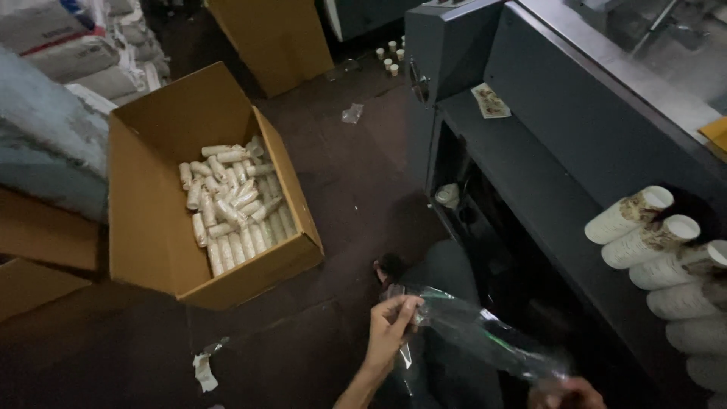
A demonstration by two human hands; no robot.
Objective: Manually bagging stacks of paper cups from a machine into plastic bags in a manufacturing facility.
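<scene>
We held a clear bag [473,333] low over the floor [356,197]: left hand [390,329] pinched its open end; right hand [566,394] at the far end, grip unclear. Stacked cups [644,235] lay right. Beyond, a box [163,220] held wrapped rolls [231,204].

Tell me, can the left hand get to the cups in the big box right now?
Probably not right away. The left hand is pinching the clear plastic bag, which the right hand also holds. The open cardboard box of wrapped cup stacks sits apart on the floor, with nothing blocking the way.
</scene>
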